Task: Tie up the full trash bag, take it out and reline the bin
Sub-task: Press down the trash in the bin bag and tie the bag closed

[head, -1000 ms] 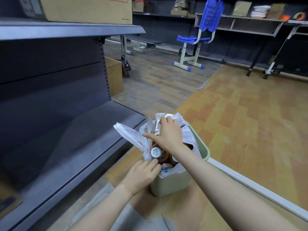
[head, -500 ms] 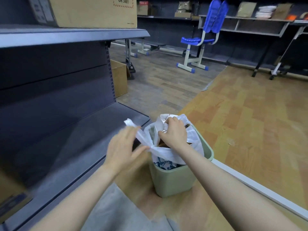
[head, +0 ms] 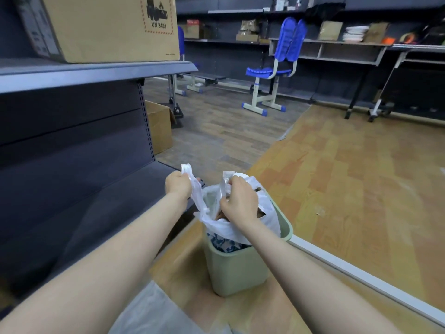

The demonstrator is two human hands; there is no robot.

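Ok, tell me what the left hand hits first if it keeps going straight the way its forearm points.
Probably the lower shelf of the dark rack. The left hand, gripping the trash bag handle, points forward over the shelf's front corner. Depth is unclear, so it may pass just above it.

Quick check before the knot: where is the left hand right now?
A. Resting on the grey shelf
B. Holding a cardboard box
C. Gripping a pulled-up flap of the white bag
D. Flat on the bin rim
C: the left hand is curled round a flap of the white bag, drawn up and leftward above the green bin.
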